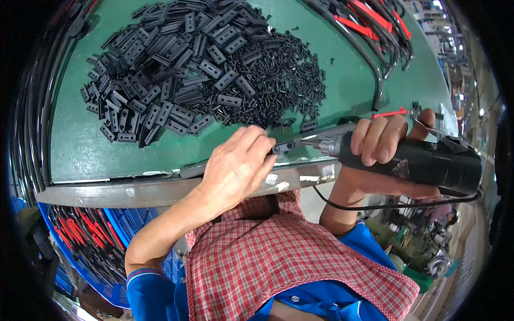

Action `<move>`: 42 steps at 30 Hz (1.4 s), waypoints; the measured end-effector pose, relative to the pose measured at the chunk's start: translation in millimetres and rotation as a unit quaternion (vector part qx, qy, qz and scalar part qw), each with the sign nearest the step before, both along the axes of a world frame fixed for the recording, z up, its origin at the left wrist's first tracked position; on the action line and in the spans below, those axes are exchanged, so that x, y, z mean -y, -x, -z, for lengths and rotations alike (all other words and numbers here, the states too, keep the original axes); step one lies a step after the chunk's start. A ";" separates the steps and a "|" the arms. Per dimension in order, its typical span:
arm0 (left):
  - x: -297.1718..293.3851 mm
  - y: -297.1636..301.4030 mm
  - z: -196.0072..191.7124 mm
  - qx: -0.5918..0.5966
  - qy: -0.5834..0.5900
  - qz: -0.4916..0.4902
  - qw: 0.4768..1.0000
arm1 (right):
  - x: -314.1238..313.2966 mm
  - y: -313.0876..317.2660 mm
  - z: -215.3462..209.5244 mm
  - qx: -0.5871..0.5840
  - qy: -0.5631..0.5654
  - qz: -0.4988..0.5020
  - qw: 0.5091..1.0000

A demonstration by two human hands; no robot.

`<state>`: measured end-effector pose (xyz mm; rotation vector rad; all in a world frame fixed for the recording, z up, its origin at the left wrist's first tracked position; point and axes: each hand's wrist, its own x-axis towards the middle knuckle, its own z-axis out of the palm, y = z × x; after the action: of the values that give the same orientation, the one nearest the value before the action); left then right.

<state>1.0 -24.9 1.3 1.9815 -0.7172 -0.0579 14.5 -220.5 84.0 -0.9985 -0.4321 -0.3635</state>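
My right hand (381,138) is wrapped round a black corded electric screwdriver (428,162), held almost level. Its thin bit points left and meets a small black two-hole plate (284,147) at the table's near edge. The fingers of my left hand (235,165) are closed over the other end of that plate, pressing it against a long dark bar (194,170). Part of the bar and plate is hidden under my left hand. Just beyond lie a heap of black two-hole plates (227,80) and a pile of small dark screws (284,69).
The green tabletop (75,152) has a worn rim (134,192). Bent black bars with red parts (369,24) lie far right; more dark bars (32,117) line the left. A blue basket (115,299) of red and black parts stands below left. The cord (385,206) hangs below.
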 end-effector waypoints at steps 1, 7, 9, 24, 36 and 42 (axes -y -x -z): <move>0.0 -2.0 -0.9 0.001 -0.002 0.003 1.000 | -2.0 1.3 -0.6 -0.009 -0.008 -0.002 1.000; 0.3 -4.0 -11.0 -0.097 0.021 -0.020 0.995 | -1.8 5.0 3.5 -0.043 -0.025 -0.003 0.999; 1.4 -4.9 -10.4 -0.114 0.008 -0.015 0.993 | -4.5 6.5 5.1 -0.053 -0.027 0.009 0.998; 3.4 -4.3 -4.5 0.014 -0.019 0.011 1.000 | -11.4 -25.4 8.8 -0.041 -0.042 -0.190 0.980; -142.3 -38.5 -69.3 -0.023 0.080 -0.197 0.977 | 72.2 66.8 33.1 -0.175 -0.231 0.072 0.954; -339.6 -126.2 -79.3 0.065 -0.223 -0.444 0.866 | 123.1 80.1 92.7 -0.177 -0.332 0.002 0.927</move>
<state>127.3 314.7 80.6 2.6043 0.2195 0.5092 -65.7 -343.5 -8.6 -0.3831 0.0350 -0.2941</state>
